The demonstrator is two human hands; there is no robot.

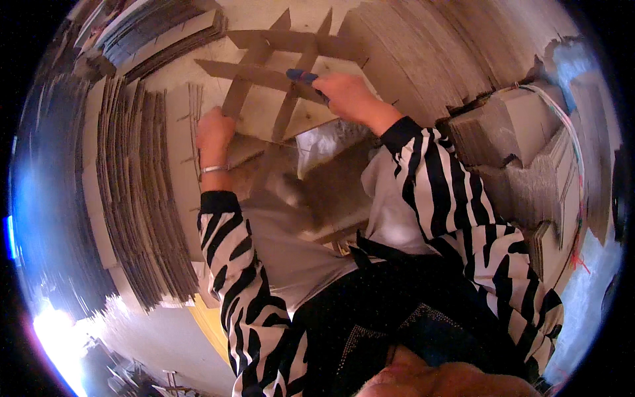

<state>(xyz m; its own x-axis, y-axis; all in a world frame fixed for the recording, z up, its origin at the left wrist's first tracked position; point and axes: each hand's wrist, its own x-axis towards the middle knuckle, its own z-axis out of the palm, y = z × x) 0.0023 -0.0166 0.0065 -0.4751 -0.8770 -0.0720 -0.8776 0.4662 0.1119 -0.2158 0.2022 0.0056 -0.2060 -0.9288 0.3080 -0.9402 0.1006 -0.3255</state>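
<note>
An open grid of interlocked brown cardboard strips [284, 41] stands on a pale surface in front of me. My right hand [350, 99] is closed at the grid's right side, on one of its cross strips. Dark blue coverings [301, 76] show on its fingertips. My left hand [215, 135], a light band at its wrist, is closed beside the grid's near left end. Directly left of it stand several slotted cardboard strips [194, 99]. The left fingertips are turned away, so what they hold is hidden.
Tall stacks of cardboard strips [135, 178] line the left side. More cardboard stacks [456, 49] and bundles [503, 132] fill the right, with a pale cord [562, 116] hanging over them. Another stack [172, 46] lies at the far left.
</note>
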